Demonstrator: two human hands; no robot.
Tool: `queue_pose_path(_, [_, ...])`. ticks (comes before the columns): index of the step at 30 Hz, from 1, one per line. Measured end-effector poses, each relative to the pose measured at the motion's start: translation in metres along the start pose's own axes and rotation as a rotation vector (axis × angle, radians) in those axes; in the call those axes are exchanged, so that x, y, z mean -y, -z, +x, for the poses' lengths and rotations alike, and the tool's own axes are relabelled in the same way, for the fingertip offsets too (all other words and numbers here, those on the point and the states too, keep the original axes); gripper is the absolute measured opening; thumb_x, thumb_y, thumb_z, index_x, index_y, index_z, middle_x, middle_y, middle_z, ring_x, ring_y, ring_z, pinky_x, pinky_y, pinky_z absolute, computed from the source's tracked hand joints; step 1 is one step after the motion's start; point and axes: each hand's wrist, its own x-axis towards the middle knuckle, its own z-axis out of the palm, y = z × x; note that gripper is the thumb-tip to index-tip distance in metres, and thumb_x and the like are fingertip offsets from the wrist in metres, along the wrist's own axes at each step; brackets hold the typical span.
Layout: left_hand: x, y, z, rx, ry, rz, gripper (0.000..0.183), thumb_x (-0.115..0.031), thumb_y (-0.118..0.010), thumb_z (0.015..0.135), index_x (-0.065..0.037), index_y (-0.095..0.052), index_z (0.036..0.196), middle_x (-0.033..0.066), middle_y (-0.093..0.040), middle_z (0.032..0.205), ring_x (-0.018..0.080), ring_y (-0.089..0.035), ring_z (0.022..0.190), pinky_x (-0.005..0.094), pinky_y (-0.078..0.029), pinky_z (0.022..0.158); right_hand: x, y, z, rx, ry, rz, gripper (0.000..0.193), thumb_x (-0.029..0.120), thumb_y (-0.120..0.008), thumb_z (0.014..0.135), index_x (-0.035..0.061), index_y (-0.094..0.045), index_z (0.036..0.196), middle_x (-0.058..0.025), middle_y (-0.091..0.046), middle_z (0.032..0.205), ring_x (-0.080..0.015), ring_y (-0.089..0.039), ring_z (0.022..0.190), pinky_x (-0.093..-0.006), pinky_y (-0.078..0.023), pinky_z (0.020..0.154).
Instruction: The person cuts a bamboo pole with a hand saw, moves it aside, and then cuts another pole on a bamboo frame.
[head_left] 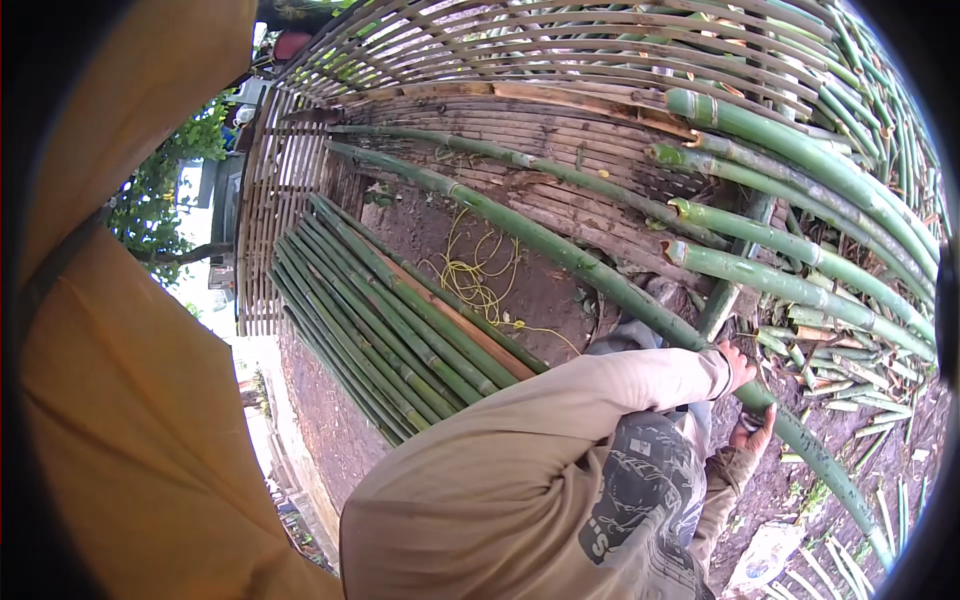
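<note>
A long green bamboo pole (600, 275) runs slantwise from the slatted wall at the upper left to the lower right. Both my hands are on its lower right part, a short way apart. My left hand (738, 366) is closed over the pole, the cuff of a beige sleeve at its wrist. Farther down the pole, my right hand (752, 432) grips it with the thumb upward; some of its fingers are hidden. A second, thinner bamboo pole (530, 160) lies above the held one, close to the wall.
Several bamboo poles lie side by side in a stack (400, 320) at the left. Tangled yellow rope (480, 275) lies on bare earth. More thick poles (800, 250) jut in from the right, above cut offcuts (840, 370). Orange cloth (150, 420) blocks the left edge.
</note>
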Motion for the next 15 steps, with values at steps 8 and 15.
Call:
queue_pose_path(8, [-0.002, 0.032, 0.026, 0.304, -0.108, -0.113, 0.031, -0.018, -0.058, 0.078, -0.013, -0.058, 0.108, 0.0146, -0.067, 0.101, 0.0349, -0.064, 0.1, 0.0458, -0.05, 0.084, 0.074, 0.039, -0.027, 0.031, 0.183, 0.033, 0.052, 0.03, -0.063, 0.091, 0.003, -0.046, 0.132, -0.0154, -0.049, 0.135, -0.0294, -0.047, 0.122, -0.044, -0.035, 0.109])
queue_pose_path(15, [0.035, 0.018, 0.033, 0.267, 0.018, 0.019, 0.051, -0.025, -0.07, 0.074, -0.018, -0.053, 0.122, 0.0088, -0.062, 0.116, 0.0269, -0.056, 0.113, 0.0472, -0.04, 0.095, 0.087, 0.011, 0.05, -0.157, 0.188, 0.046, 0.039, 0.018, -0.078, 0.078, 0.0087, -0.06, 0.111, -0.0065, -0.067, 0.102, -0.024, -0.066, 0.089, -0.0447, -0.055, 0.083])
